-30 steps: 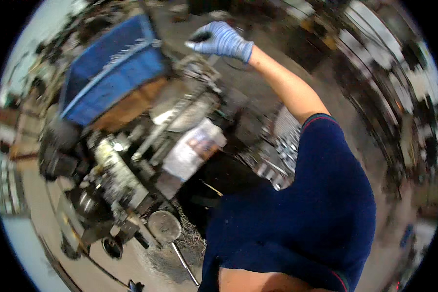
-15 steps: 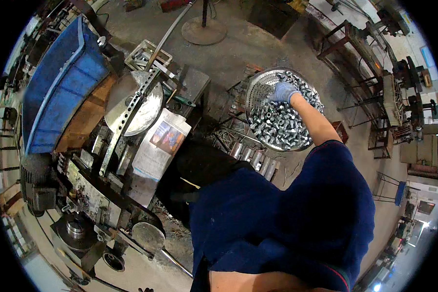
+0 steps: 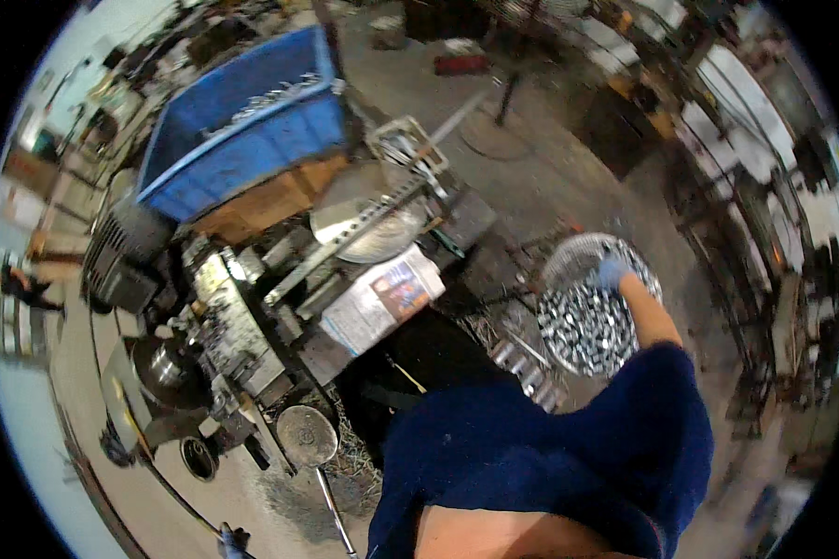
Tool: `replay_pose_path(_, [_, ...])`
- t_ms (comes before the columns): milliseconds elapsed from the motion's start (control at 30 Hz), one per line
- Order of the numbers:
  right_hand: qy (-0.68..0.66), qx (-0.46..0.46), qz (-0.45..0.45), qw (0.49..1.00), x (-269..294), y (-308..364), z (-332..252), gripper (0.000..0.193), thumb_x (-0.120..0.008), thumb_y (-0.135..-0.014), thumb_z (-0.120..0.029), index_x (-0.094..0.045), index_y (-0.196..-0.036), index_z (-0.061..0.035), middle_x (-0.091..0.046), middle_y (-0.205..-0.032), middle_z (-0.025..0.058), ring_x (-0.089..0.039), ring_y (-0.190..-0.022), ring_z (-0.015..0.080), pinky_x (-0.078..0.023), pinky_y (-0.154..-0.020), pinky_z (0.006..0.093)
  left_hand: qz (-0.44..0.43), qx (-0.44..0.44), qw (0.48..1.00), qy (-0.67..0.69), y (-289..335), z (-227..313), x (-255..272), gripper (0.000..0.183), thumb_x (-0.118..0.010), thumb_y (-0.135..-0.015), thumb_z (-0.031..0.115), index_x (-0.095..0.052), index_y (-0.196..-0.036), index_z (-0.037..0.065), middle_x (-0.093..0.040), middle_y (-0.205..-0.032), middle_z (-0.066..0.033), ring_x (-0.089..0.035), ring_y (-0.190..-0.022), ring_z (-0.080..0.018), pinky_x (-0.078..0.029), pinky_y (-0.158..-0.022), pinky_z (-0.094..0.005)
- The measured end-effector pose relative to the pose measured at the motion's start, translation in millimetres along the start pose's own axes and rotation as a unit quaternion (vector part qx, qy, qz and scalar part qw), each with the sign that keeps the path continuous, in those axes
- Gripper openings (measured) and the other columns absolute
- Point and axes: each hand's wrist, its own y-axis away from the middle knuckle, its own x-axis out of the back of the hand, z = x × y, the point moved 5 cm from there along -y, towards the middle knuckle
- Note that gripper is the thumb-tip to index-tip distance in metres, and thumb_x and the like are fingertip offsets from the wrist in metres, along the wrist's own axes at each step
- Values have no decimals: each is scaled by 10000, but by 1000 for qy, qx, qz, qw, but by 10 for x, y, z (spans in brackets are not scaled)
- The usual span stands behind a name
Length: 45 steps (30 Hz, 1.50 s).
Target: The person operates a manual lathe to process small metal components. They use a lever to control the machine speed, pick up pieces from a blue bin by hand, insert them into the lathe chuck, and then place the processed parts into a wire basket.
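My right hand, in a blue-grey glove, reaches into a round perforated metal basket at the right. It touches a heap of short shiny metal fittings, and its fingers are blurred against them. Whether it grips one cannot be made out. A gloved hand, apparently my left hand, shows only in part at the lower left edge. Blur and the picture's edge hide its finger position. A round metal plate on a rod is the nearest large thing to it.
To the left stands a machine bench with a perforated metal bar across a disc and a newspaper. Behind it is a blue bin with metal pieces inside. A small crate stands beside the bar. Metal cylinders lie near the basket.
The view has swung left, so bench and basket appear farther right and lower, and the blue bin's inside shows. My right hand stays in the basket. More of the lower-left hand shows.
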Motion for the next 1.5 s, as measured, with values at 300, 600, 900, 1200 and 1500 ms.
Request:
replay_pose_path(300, [-96, -75, 47, 991, 220, 51, -133, 692, -653, -669, -589, -655, -973, 32, -641, -1033, 203, -617, -975, 328, -478, -854, 378, -11, -78, 997, 22, -51, -144, 9, 357, -692, -801, 308, -554, -981, 32, -588, -631, -93, -577, -488, -178, -499, -438, -297])
replay_pose_path(600, [-802, 280, 173, 498, 2105, 708, -1227, 314, -583, -882, -263, -655, -971, 30, -654, -967, 111, -621, -844, 186, -516, -764, 311, -29, -82, 994, 60, 237, 171, -235, 325, -670, -804, 242, -586, -981, -16, -590, -655, -89, -582, -527, -168, -503, -475, -297])
replay_pose_path(900, [-279, 742, 178, 583, 3811, 2467, -4933, 227, -659, -771, -158, -697, -946, -18, -587, -1181, 163, -573, -1065, 222, -441, -917, 329, 70, -128, 982, -120, 373, -33, -85, 316, -660, -769, 209, -617, -994, -9, -617, -708, -82, -575, -577, -141, -459, -540, -291])
replay_pose_path(1200, [152, 637, 319, 685, 3647, 2906, -6915, 414, -640, -706, -466, -692, -862, -87, -663, -836, 178, -637, -802, 341, -504, -721, 401, 108, -105, 968, -200, 834, -443, 179, 324, -654, -757, 292, -638, -940, 26, -625, -696, -147, -600, -618, -272, -460, -595, -374])
replay_pose_path(1500, [104, 616, 311, 716, 3492, 2743, -7003, 586, -559, -738, -585, -694, -857, -27, -648, -864, 195, -614, -853, 339, -469, -775, 423, 123, -96, 946, -285, 936, -263, 120, 342, -639, -776, 326, -635, -932, 21, -626, -890, -233, -601, -848, -384, -459, -712, -442])
